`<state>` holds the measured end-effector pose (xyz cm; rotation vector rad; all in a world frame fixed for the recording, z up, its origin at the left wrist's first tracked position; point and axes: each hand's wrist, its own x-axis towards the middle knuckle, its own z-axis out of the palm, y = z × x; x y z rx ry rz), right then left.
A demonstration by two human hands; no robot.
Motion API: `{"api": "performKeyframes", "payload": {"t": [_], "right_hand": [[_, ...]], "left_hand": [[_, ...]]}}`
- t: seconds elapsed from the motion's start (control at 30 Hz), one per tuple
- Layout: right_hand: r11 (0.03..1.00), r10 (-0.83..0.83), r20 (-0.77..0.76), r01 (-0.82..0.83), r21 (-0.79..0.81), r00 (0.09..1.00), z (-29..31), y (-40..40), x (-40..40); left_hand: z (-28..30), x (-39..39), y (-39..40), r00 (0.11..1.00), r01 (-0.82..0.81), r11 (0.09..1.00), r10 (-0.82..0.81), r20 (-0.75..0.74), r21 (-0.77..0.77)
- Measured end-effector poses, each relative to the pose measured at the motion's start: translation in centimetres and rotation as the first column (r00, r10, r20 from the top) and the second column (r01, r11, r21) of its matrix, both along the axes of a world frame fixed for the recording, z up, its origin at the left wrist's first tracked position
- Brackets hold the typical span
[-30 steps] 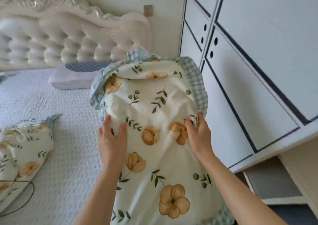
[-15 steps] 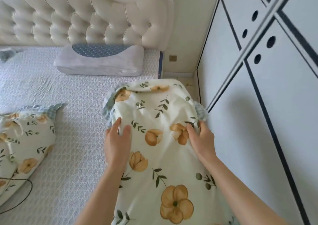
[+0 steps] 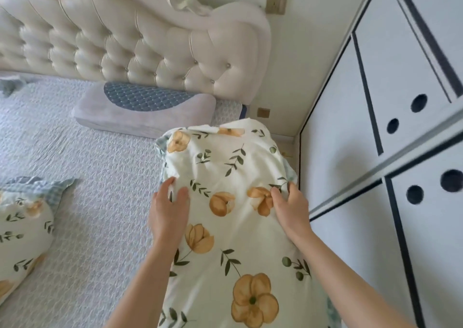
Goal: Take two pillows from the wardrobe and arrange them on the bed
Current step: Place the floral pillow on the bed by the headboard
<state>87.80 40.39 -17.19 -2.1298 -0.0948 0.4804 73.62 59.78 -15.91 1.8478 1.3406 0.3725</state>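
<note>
A cream floral pillow [image 3: 225, 167] with orange flowers and a blue checked frill fills the middle of the view, held out over the right edge of the bed [image 3: 105, 177]. My left hand [image 3: 169, 211] grips its left side with the thumb on top. My right hand [image 3: 290, 207] pinches the cover on its right side. A second pillow [image 3: 22, 232] of the same print lies flat on the bed at the left edge. The white wardrobe [image 3: 375, 152] with dark lines and round holes stands close on the right.
A grey contoured pillow [image 3: 145, 112] with a blue quilted top lies against the tufted cream headboard [image 3: 130, 39]. A narrow floor gap separates the bed from the wardrobe. A wall socket [image 3: 276, 1] sits above the headboard's right end.
The pillow has moved forward toward the head of the bed in both hands and has come lower. The view tipped down, then up again.
</note>
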Motion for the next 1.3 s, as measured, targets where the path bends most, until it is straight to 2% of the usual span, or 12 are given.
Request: {"api": "performKeyframes", "payload": {"t": [0.13,0.43,0.7,0.93,1.1,1.3], "right_hand": [[0.997,0.018,0.035,-0.020,0.072,0.999,0.3,3.0,5.9],[0.988,0.155,0.205,-0.156,-0.011,0.966,0.0,13.4,17.4],[0.956,0.270,0.268,-0.291,0.042,0.925,0.4,22.9,26.4],[0.879,0.477,0.147,-0.471,-0.076,0.867,-1.6,28.8,33.2],[0.786,0.605,0.013,-0.595,-0.170,0.796,-3.3,33.9,37.5],[0.674,0.738,0.073,-0.725,-0.143,0.671,-2.8,40.8,40.9]], "left_hand": [[0.4,4.5,2.5,0.997,-0.050,0.998,0.053,0.062,-0.043],[0.1,13.7,10.6,0.975,-0.192,0.978,0.199,0.096,-0.075],[0.2,20.3,17.3,0.922,-0.351,0.932,0.361,0.138,-0.093],[-1.0,24.6,20.3,0.886,-0.456,0.888,0.459,0.073,-0.057],[-2.2,27.4,22.4,0.809,-0.586,0.802,0.586,-0.035,-0.114],[-1.8,29.9,24.7,0.698,-0.716,0.694,0.716,-0.032,-0.077]]}}
